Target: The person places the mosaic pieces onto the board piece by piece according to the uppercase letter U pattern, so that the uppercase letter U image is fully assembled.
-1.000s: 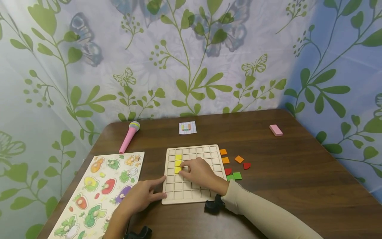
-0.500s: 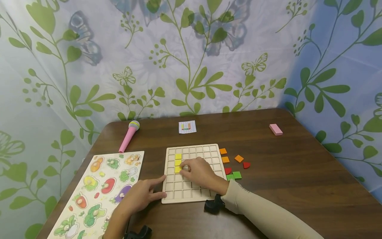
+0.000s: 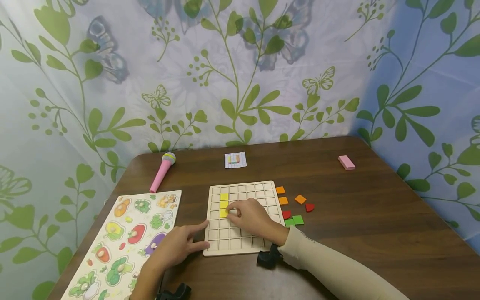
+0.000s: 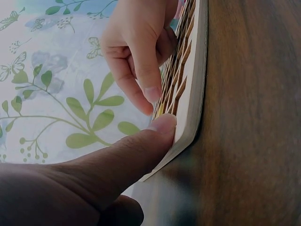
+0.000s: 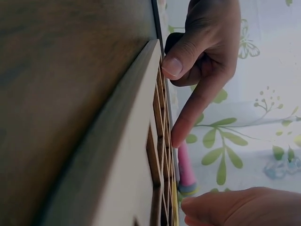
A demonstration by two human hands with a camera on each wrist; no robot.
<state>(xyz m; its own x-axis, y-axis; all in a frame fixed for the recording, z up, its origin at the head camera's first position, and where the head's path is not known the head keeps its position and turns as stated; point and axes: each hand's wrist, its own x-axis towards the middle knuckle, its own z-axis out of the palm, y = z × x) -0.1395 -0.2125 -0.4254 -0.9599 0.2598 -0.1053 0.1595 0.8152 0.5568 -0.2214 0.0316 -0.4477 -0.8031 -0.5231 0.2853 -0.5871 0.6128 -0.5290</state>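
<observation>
A pale wooden grid board (image 3: 240, 246) lies flat on the table. In one of its columns sit yellow square tiles (image 3: 224, 196), one below another. My right hand (image 3: 253, 216) reaches over the board, thumb and index finger pinching at the right side of the lowest yellow tile (image 3: 223, 213). Its other fingers are curled in, as the left wrist view shows. My left hand (image 3: 178, 246) rests at the board's left edge, index finger and thumb spread apart, their tips on the rim. In the left wrist view the left thumb (image 4: 141, 148) lies on the wooden rim.
Right of the board lie orange tiles (image 3: 300, 200), red rounded pieces (image 3: 309, 207) and green squares (image 3: 298, 220). A vegetable puzzle board (image 3: 123, 246) is at left, a pink microphone (image 3: 161, 175) behind it. A pattern card (image 3: 236, 160) and a pink block (image 3: 346, 163) lie farther back.
</observation>
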